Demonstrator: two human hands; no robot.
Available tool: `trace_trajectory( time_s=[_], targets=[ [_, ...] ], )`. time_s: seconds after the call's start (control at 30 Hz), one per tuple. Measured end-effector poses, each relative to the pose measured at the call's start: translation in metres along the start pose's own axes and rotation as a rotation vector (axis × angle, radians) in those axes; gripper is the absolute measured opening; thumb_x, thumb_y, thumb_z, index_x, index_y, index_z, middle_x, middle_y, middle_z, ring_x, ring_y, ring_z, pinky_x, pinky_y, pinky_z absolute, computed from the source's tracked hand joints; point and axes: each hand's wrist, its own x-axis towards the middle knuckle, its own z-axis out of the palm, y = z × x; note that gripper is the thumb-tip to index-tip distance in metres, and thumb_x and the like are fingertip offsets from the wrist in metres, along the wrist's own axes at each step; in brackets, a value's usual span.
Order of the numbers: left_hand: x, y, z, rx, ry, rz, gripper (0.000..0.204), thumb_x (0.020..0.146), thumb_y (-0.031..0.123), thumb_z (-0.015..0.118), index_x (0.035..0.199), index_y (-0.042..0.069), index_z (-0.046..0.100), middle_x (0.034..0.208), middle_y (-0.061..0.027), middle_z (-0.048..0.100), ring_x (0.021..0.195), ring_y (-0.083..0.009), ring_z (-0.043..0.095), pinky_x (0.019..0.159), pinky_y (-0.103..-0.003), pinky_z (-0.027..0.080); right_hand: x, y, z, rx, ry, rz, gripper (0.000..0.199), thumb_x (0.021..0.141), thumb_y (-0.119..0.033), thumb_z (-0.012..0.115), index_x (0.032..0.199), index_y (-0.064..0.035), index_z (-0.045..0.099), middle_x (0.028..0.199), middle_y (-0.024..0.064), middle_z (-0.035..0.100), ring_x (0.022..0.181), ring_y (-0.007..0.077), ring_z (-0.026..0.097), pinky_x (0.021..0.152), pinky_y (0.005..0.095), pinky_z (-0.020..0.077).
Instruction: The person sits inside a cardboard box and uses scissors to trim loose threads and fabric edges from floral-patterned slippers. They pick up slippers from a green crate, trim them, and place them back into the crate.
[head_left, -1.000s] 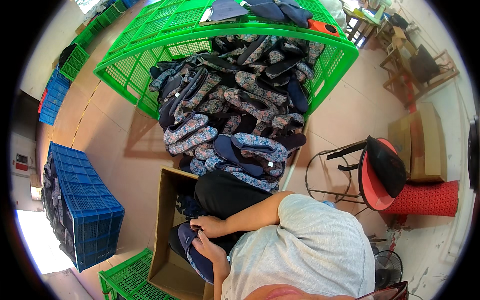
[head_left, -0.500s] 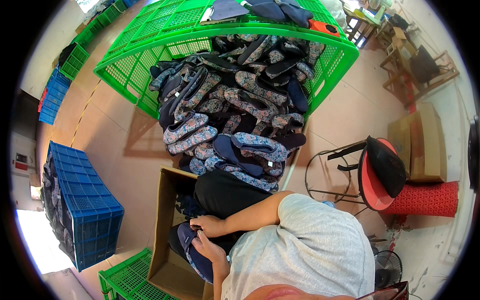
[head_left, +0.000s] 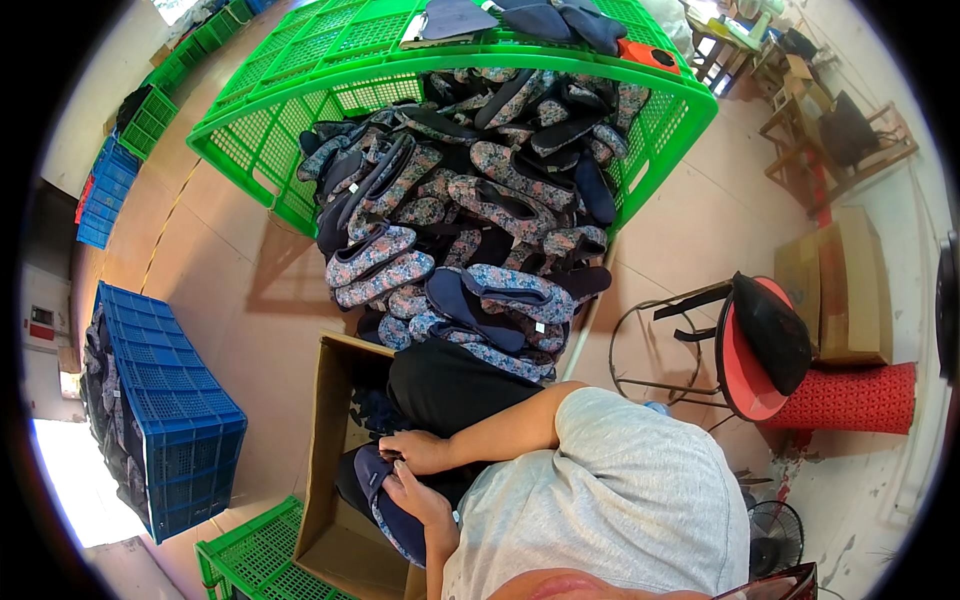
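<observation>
A navy slipper (head_left: 398, 520) with a floral-patterned side lies over my lap, at the open cardboard box (head_left: 322, 440). My left hand (head_left: 422, 498) grips its upper edge, fingers closed on it. Just above, my right hand (head_left: 418, 452) is closed too, its fingertips pinching at the slipper's opening beside my left fingers. Whatever small dark bit sits between the fingertips is too small to make out. Inside the box, dark patterned pieces (head_left: 375, 410) are partly hidden by my leg.
A large heap of floral slippers (head_left: 500, 205) spills from a tipped green crate (head_left: 450, 55) ahead. To the left stands a blue crate (head_left: 185, 400), with a green crate (head_left: 255, 550) near the box. A red-seated stool (head_left: 750, 350) and a carton (head_left: 850, 290) are on the right.
</observation>
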Motion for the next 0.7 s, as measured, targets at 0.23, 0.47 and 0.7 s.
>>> trace_trajectory(
  time_s=[0.23, 0.47, 0.7],
  targets=[
    [0.006, -0.015, -0.007, -0.050, -0.025, -0.002, 0.031, 0.099, 0.009, 0.047, 0.123, -0.010, 0.049, 0.122, -0.0165, 0.059, 0.110, -0.0220, 0.058, 0.097, -0.033, 0.043, 0.001, 0.005, 0.003, -0.004, 0.015, -0.015, 0.020, 0.081, -0.013, 0.065, 0.097, -0.0039, 0.057, 0.092, 0.0191, 0.066, 0.088, 0.0390, 0.063, 0.073, 0.0445, 0.0487],
    [0.004, -0.010, -0.006, -0.041, -0.033, -0.023, 0.025, 0.101, 0.013, 0.050, 0.118, -0.005, 0.051, 0.118, -0.0119, 0.058, 0.106, -0.0173, 0.057, 0.094, -0.030, 0.043, 0.003, 0.010, 0.005, 0.010, 0.025, -0.035, 0.021, 0.080, -0.012, 0.065, 0.098, -0.0045, 0.057, 0.091, 0.0167, 0.066, 0.088, 0.0366, 0.063, 0.073, 0.0425, 0.0492],
    [0.004, -0.010, -0.007, -0.034, -0.027, -0.024, 0.025, 0.100, 0.013, 0.050, 0.117, -0.006, 0.051, 0.117, -0.0129, 0.058, 0.106, -0.0175, 0.057, 0.093, -0.030, 0.044, 0.001, 0.004, 0.005, 0.048, 0.005, -0.001, 0.023, 0.081, -0.015, 0.066, 0.100, -0.0046, 0.058, 0.095, 0.0183, 0.065, 0.090, 0.0378, 0.063, 0.075, 0.0435, 0.0497]
  ],
)
